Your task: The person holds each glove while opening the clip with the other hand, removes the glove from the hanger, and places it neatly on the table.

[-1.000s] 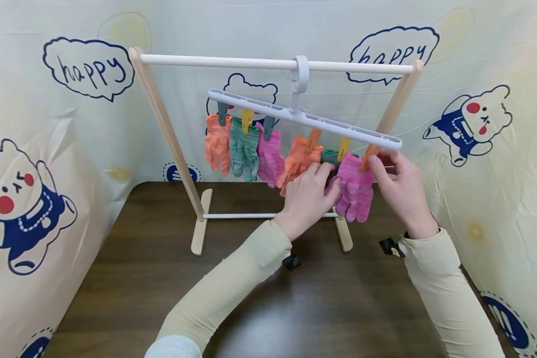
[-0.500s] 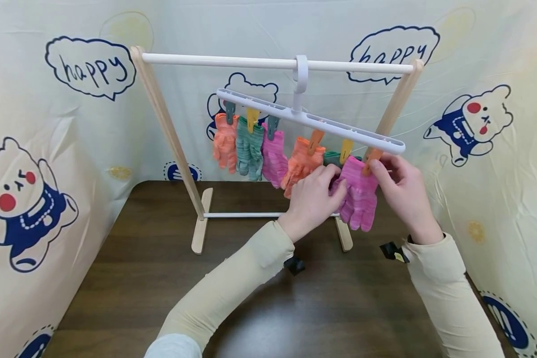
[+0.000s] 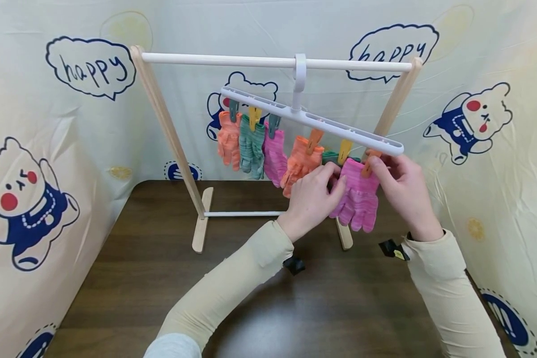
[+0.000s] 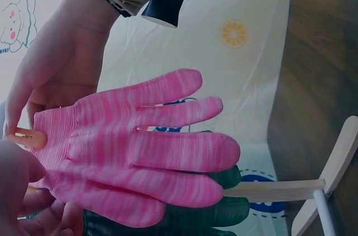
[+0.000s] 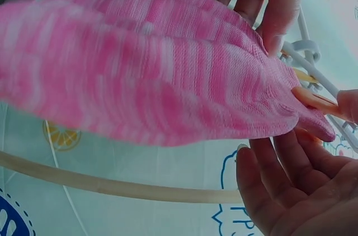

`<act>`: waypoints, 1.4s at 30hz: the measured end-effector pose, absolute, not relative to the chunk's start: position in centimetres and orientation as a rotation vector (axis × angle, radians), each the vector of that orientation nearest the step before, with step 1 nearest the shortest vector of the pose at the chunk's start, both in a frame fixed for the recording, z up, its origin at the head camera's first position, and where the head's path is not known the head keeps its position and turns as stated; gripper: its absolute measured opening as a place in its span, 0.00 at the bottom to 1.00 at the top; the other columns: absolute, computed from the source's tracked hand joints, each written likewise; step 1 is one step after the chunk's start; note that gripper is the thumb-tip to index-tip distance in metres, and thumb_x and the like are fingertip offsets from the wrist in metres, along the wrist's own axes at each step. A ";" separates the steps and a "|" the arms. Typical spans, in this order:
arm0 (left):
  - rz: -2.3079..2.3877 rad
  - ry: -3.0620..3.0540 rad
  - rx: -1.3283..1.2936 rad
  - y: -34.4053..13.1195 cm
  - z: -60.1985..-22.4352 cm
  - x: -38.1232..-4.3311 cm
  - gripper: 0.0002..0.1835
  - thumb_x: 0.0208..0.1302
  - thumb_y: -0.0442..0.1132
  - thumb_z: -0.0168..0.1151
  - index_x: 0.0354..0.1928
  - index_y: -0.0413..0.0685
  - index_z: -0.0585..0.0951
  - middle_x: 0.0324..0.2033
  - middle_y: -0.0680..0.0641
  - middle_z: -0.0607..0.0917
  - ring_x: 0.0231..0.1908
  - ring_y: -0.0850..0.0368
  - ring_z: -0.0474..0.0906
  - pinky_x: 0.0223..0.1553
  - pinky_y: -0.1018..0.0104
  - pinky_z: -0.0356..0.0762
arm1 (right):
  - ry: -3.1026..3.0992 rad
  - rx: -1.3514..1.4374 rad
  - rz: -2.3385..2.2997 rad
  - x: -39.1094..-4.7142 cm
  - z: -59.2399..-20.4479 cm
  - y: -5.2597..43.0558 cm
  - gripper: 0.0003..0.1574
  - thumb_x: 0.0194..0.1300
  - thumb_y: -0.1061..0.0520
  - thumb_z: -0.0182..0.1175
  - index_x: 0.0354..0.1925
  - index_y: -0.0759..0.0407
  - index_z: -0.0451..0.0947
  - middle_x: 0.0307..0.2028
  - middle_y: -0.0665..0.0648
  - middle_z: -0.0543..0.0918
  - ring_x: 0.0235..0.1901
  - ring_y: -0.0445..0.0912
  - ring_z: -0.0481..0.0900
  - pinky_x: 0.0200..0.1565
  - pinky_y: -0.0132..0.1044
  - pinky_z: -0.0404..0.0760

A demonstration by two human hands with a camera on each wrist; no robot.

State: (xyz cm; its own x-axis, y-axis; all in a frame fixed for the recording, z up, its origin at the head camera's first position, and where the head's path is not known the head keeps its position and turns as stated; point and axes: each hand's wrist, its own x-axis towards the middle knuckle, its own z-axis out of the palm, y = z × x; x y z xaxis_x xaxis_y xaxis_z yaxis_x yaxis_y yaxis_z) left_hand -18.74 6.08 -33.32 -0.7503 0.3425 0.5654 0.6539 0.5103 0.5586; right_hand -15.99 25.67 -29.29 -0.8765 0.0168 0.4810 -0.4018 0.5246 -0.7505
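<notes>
A pink knit glove point(image 3: 360, 199) hangs fingers-down below the right end of a white clip hanger point(image 3: 349, 133). My right hand point(image 3: 404, 194) pinches the orange clothespin point(image 3: 368, 168) at the glove's cuff. From the other side my left hand point(image 3: 311, 199) pinches the cuff edge between thumb and fingers. In the left wrist view the clothespin point(image 4: 31, 138) overlaps the cuff of the spread pink glove point(image 4: 151, 152). A green glove point(image 3: 330, 157) hangs behind, partly hidden by the left hand, under a yellow clothespin point(image 3: 345, 150). Beside it hangs an orange glove point(image 3: 302, 161).
The hanger hooks over the white rod point(image 3: 219, 60) of a wooden stand point(image 3: 167, 132) and tilts down to the right. On its left half, orange, green point(image 3: 251, 154) and pink gloves hang from clothespins. A patterned cloth surrounds the dark table point(image 3: 130, 278).
The hanger has shifted slightly right, with its right end a little lower. Both hands and the pink glove have moved slightly right and down with it, keeping their grips.
</notes>
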 end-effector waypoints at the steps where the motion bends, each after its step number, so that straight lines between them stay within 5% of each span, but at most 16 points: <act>1: -1.115 -2.365 -0.823 6.1 -33.3 -18.7 0.09 0.76 0.46 0.59 0.44 0.49 0.82 0.29 0.54 0.80 0.25 0.62 0.74 0.24 0.71 0.70 | -2.324 0.321 1.331 -16.0 -29.3 25.6 0.20 0.78 0.53 0.59 0.61 0.61 0.80 0.43 0.43 0.83 0.40 0.42 0.78 0.39 0.26 0.76; 42: -1.224 -2.307 -0.929 4.8 -33.3 -17.1 0.06 0.75 0.42 0.62 0.43 0.48 0.82 0.31 0.53 0.84 0.26 0.63 0.74 0.26 0.73 0.70 | -2.136 0.197 1.268 -13.9 -29.1 23.7 0.16 0.71 0.53 0.68 0.52 0.59 0.89 0.40 0.38 0.88 0.35 0.40 0.83 0.36 0.26 0.79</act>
State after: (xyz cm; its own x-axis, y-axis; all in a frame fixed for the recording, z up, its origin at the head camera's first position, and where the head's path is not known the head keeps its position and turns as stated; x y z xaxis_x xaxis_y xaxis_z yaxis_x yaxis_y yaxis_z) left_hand -17.12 4.83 -33.32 -0.7153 0.3795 0.5868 0.6987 0.4059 0.5891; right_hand -13.87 23.67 -29.10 -0.7851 0.1862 0.5907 -0.4294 0.5236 -0.7358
